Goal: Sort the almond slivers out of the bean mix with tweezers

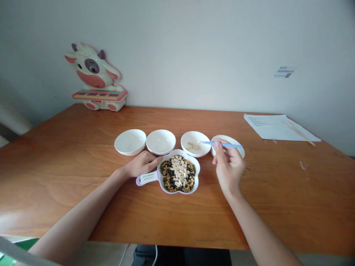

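A flower-shaped white bowl with a handle holds mixed dark and tan beans topped with pale seeds. My left hand rests against its left rim, fingers curled on the rim by the handle. My right hand pinches blue tweezers, whose tip reaches left over a small white bowl with a few pale seeds in it. Another small bowl lies partly behind my right hand.
Two more small white bowls, one on the left and one beside it, stand in the same row on the wooden table. A cow-shaped toy keyboard stands at the back left by the wall. Paper sheets with chopsticks lie at the back right.
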Tool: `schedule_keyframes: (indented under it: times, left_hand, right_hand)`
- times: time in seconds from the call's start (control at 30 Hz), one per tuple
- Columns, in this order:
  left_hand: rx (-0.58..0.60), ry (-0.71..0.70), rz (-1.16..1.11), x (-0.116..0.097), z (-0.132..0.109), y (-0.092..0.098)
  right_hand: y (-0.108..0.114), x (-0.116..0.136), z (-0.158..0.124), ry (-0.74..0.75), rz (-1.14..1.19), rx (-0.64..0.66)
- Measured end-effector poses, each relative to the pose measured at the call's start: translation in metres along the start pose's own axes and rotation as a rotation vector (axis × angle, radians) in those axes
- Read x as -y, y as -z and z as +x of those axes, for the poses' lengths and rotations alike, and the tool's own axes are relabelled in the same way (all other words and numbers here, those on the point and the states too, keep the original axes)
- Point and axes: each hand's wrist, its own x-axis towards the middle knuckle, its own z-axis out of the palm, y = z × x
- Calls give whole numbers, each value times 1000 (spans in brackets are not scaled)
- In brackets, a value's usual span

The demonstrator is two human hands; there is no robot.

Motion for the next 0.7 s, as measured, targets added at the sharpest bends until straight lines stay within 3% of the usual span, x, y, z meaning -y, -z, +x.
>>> schedule_keyframes:
  times: [0.2, 0.33, 0.5, 0.7]
  left_hand:
    - [2, 5, -16, 0, 0, 0]
    - [-7, 12, 9, 1, 1, -1]
    - [-11, 30, 15, -1, 0, 0]
    - [-14, 8, 20, 2, 0, -1]
  right_hand:
    - [-2, -3, 0, -78, 125, 61]
    - [-3, 1, -5, -51, 162, 241]
    - [-1, 5, -16, 81, 66, 487]
    - [-2, 10, -18, 334, -43, 634]
